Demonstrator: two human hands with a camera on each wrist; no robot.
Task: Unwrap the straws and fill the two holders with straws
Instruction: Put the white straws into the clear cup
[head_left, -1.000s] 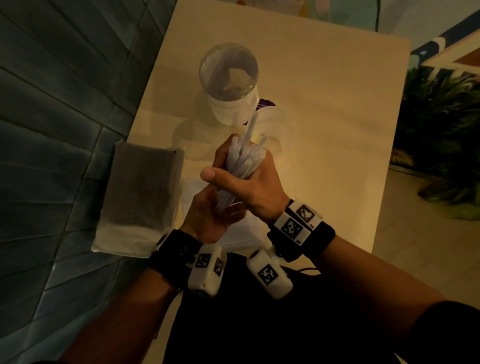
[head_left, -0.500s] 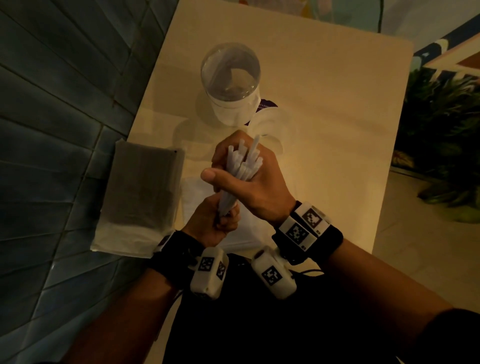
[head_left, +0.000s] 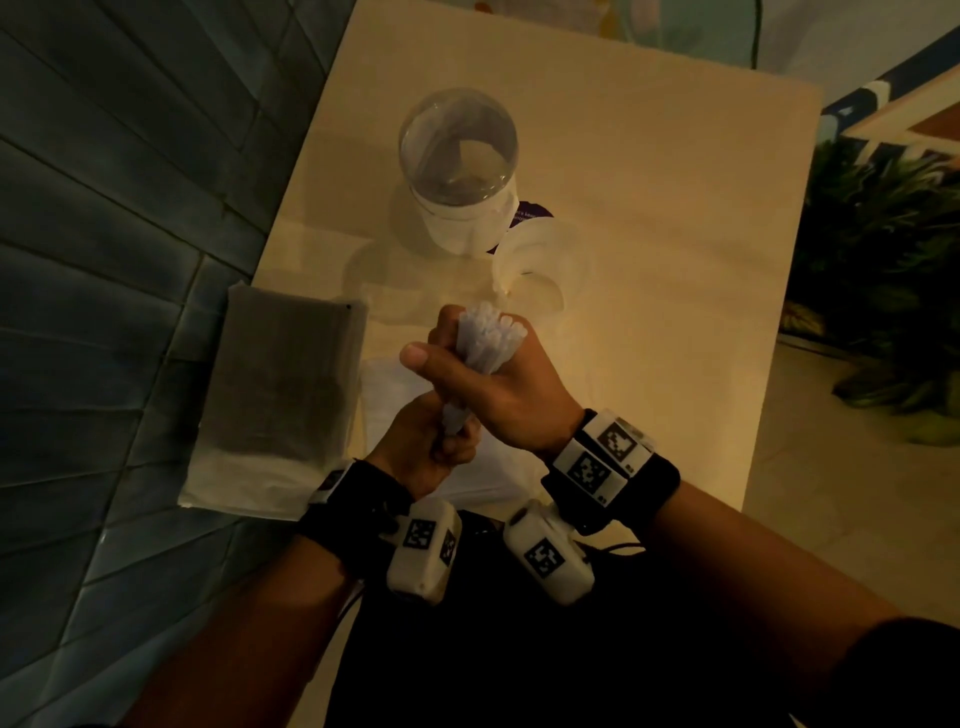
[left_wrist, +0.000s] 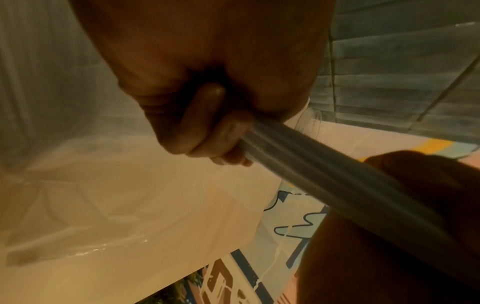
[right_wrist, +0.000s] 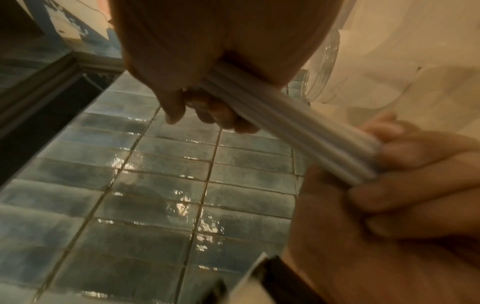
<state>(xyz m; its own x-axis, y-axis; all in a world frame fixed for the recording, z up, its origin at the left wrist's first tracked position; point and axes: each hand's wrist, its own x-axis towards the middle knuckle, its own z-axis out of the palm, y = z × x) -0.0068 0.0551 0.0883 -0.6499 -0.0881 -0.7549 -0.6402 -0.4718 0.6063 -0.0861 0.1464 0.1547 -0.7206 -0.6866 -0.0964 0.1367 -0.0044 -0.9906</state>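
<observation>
Bundle of pale translucent plastic straws held over beige table, near clear round glass holder, tips toward it, right hand fisted mid-bundle, left hand clutching lower ends, middle hidden by fingers

jar behind cup on table; straws in right hand above left hand

Pale white straws, clear holder, cream table, blue-grey tiled wall
</observation>
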